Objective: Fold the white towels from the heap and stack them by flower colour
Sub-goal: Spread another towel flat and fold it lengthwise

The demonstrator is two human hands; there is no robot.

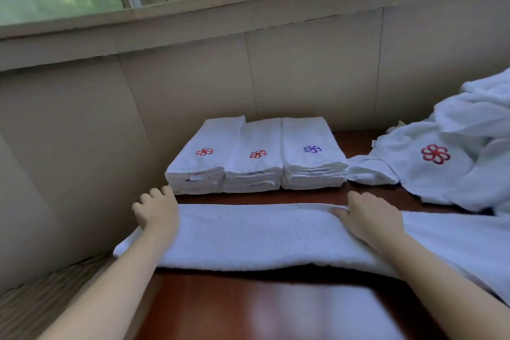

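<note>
A long white towel (248, 234) lies folded into a strip across the dark red-brown desk (248, 309), running from the left edge of the desk out past the right side of the view. The left hand (158, 212) rests at the strip's left end, palm down, its fingers loosely bent and reaching just beyond the towel's far edge; whether its grip pinches any cloth cannot be told, since the fingertips are blurred and turned away. The right hand (369, 215) lies flat on the towel further right, fingers stretched out and pressing on the far edge, the grip apart and holding nothing.

Behind the strip, against the pale tiled wall (193, 85), three stacks of folded towels stand side by side, touching. The left stack (198, 171) shows a red flower on top, the middle stack (254, 171) also a red flower, and the right stack (311, 165) a blue-purple flower. The left and middle stacks sit a little nearer than flush with one another — their tops overlap slightly at the back.

To the right, the heap (455, 163) of unfolded white towels rises toward the edge of the view, its nearest cloth spread flat with a large red flower facing up. A corner of that cloth reaches the foot of the right stack. Above the wall runs a window ledge (193, 25) with blurred green beyond the glass.
</note>
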